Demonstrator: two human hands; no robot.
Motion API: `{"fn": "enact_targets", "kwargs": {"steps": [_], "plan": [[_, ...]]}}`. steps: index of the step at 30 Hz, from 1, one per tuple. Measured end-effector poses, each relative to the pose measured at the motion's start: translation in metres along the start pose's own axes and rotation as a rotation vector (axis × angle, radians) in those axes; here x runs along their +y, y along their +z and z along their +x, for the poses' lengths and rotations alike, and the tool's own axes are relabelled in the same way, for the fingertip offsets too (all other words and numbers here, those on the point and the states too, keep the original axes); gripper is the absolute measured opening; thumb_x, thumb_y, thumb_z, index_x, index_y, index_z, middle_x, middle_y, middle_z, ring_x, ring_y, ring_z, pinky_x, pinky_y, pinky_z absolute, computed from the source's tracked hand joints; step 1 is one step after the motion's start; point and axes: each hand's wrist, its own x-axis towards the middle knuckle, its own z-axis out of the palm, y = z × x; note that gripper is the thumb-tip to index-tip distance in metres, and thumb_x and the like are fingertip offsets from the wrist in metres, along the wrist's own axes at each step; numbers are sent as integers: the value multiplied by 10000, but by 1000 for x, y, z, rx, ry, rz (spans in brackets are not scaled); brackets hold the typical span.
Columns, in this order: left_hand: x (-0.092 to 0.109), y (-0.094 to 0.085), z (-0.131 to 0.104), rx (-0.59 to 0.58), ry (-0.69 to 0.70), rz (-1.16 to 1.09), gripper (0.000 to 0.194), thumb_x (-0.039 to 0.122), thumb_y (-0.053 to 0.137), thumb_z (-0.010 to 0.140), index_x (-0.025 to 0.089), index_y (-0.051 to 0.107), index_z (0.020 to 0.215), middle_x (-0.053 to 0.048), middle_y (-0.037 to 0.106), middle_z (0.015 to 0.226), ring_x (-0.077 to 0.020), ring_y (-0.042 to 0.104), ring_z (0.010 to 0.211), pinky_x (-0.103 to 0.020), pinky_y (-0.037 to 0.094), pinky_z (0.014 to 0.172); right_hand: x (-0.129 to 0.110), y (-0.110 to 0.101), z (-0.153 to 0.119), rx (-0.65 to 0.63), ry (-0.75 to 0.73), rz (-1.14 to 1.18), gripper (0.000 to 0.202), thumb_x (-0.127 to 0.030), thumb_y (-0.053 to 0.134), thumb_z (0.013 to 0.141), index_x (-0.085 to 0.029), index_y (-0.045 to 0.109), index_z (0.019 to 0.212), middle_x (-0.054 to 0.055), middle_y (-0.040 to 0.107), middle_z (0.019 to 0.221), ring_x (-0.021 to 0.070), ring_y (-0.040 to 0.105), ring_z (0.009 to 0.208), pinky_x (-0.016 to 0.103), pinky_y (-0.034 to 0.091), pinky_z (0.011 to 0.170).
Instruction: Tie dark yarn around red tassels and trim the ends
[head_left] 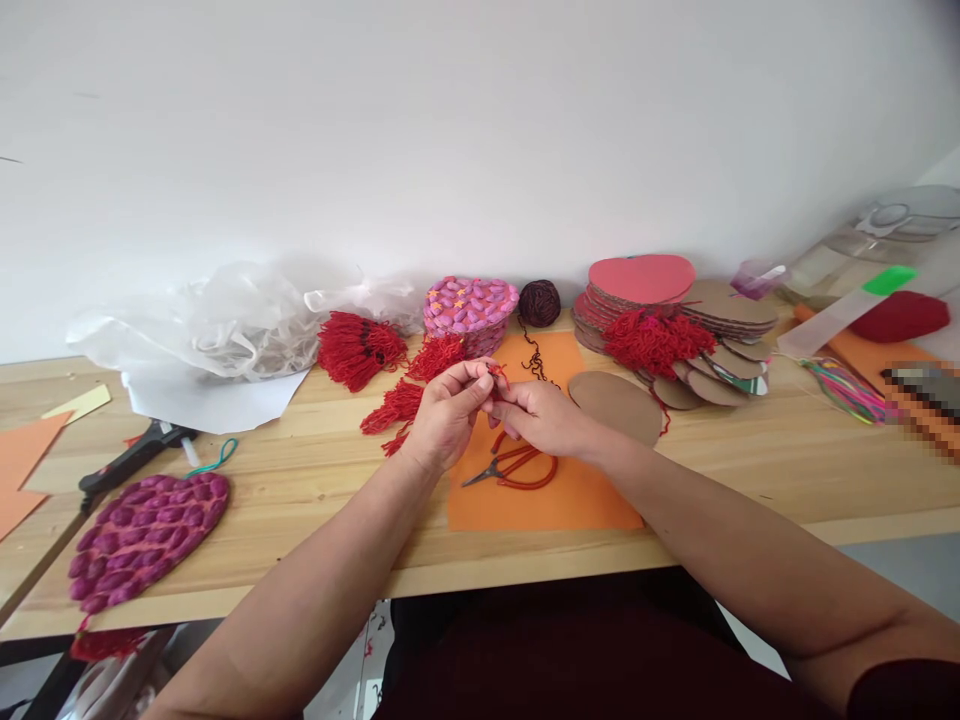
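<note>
My left hand (448, 412) and my right hand (546, 418) meet above an orange sheet (480, 508). Both are closed in a pinch on a small bit of red yarn (496, 372) with some dark thread in it; the fingers hide most of it. Just below them, orange-handled scissors (517, 468) lie on the sheet. Left of my left hand are red yarn tassels (394, 405), with a larger red tassel bundle (358, 350) behind. A dark yarn ball (540, 303) sits at the back, its loose strand trailing toward my hands.
A purple-studded heart (154, 540) and a black glue gun (135, 460) lie at left, before a white plastic bag (255, 320). A pink-studded stack (471, 308) stands at the back. Rightward are cardboard pieces (615, 405), red-topped hearts (641, 275), red yarn (660, 340) and coloured cords (844, 390).
</note>
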Motion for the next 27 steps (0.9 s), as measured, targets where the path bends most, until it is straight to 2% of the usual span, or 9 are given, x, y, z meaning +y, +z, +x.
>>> {"fn": "enact_targets", "kwargs": {"steps": [4, 7, 10, 12, 15, 18, 20, 24, 27], "plan": [[-3, -3, 2, 43, -4, 14, 327, 323, 886, 633, 143, 661, 787, -16, 654, 775, -97, 598, 649, -219, 497, 601, 4, 0, 0, 21, -2, -36, 275, -348, 519, 964, -176, 676, 818, -2, 637, 652, 119, 587, 598, 255, 424, 615], [-4, -8, 5, 79, 41, 67, 298, 329, 868, 654, 142, 665, 769, -13, 667, 764, -92, 612, 697, -219, 503, 715, 4, -4, -1, 83, 13, -91, 179, -340, 667, 866, -181, 691, 943, 26, 693, 820, 126, 584, 655, 266, 437, 630], [-4, -11, 6, 95, 58, 199, 280, 352, 829, 697, 145, 658, 777, -19, 676, 754, -109, 618, 714, -238, 494, 732, 0, -10, -2, 189, 18, -39, 409, -403, 765, 779, -190, 666, 1114, 58, 710, 986, 127, 573, 665, 279, 458, 625], [-3, -11, 6, 122, 66, 291, 273, 357, 810, 715, 148, 655, 799, -13, 668, 747, -113, 612, 699, -249, 491, 721, -2, -13, -2, 285, -12, 40, 435, -443, 767, 776, -192, 664, 1116, 72, 708, 1030, 140, 591, 712, 290, 485, 653], [-3, -10, 5, 132, 89, 381, 264, 352, 795, 720, 145, 658, 810, -8, 657, 737, -115, 608, 684, -255, 491, 712, -3, -15, -1, 335, -25, 116, 368, -444, 742, 802, -190, 678, 1060, 76, 718, 1019, 156, 615, 757, 299, 501, 680], [-2, -9, 4, 108, 89, 430, 248, 335, 785, 722, 135, 667, 810, -24, 671, 741, -128, 622, 690, -262, 497, 704, -1, -15, 0, 267, 4, 132, 277, -403, 716, 823, -186, 690, 992, 57, 727, 929, 151, 610, 720, 290, 481, 652], [-2, -9, 4, 105, 90, 457, 225, 316, 775, 729, 134, 668, 806, -34, 680, 740, -132, 623, 683, -266, 500, 697, 1, -16, 1, 264, 11, 84, 175, -355, 680, 843, -187, 682, 892, 36, 708, 836, 146, 589, 689, 283, 452, 631], [-3, -12, 5, 125, 160, 560, 140, 262, 742, 750, 147, 672, 790, -35, 673, 732, -137, 609, 674, -268, 492, 682, 5, -26, 2, 397, 20, -83, 108, -289, 607, 869, -202, 633, 811, 11, 647, 729, 139, 521, 621, 282, 387, 580], [-3, -15, 6, 136, 320, 739, 44, 198, 710, 762, 170, 677, 770, -41, 665, 786, -155, 609, 728, -278, 489, 695, 4, -32, 3, 515, 0, -34, 109, -298, 607, 868, -195, 629, 840, 21, 652, 756, 141, 529, 626, 280, 392, 572]]}}
